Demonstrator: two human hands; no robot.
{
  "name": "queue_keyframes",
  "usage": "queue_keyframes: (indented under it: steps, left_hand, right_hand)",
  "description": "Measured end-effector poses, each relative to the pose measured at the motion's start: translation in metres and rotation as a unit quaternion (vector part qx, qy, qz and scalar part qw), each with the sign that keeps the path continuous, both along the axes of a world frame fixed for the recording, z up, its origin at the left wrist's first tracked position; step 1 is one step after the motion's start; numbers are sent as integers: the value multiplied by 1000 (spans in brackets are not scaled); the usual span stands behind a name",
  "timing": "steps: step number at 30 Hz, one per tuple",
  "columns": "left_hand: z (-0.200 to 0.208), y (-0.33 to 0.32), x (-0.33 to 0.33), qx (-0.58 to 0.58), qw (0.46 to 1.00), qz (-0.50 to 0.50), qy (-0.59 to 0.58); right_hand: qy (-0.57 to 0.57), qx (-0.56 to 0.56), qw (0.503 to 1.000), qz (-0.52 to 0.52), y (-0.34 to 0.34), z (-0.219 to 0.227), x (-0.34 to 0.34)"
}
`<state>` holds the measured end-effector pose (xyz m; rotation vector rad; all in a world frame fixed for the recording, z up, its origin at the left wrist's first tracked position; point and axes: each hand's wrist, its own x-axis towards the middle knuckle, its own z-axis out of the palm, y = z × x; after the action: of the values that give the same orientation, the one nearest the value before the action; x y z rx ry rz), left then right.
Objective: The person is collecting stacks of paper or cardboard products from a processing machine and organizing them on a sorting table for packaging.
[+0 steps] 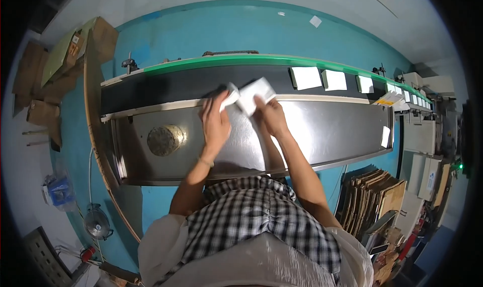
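Note:
My right hand point(274, 117) is closed on a white box point(257, 92), thumb on its top face, over the near edge of the black conveyor belt point(166, 88). A second, narrower white piece point(230, 98), blurred, is gripped in my left hand point(216, 126). The two white things meet or nearly meet between my hands; I cannot tell whether they are joined. Below my hands lies a steel worktop point(312, 136). To the right, more white boxes point(306, 78) rest spaced out along the belt.
A green rail point(216, 61) runs behind the belt. On the worktop's left stands a round, worn metallic object point(166, 140), and a white slip point(385, 136) lies at its right end. Flattened cardboard point(370, 196) leans below right. A brown board edge point(95, 121) bounds the left side.

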<state>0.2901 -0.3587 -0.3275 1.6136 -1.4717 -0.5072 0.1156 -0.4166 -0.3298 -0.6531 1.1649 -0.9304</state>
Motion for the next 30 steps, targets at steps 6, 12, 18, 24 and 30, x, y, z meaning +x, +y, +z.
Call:
queue_keyframes:
  steps: [6,12,18,24,30]
  left_hand:
    - [-48,-53,29,-65,974,58,-209]
    - [-4,-58,8,-45,982,97,-154]
    - [140,11,-27,-197,980,-7,37]
    - [240,157,-35,-615,776,-117,77]
    - [359,310,-135,-205,623,19,755]
  right_hand:
    - [83,-27,995,38,25,2,-15]
    - [126,-108,975,150,82,-20,-18]
    - [111,-191,965,142,87,70,-6]
    - [-175,-574,763,240,173,243,0]
    - [-459,-474,716,228,256,232,-4]
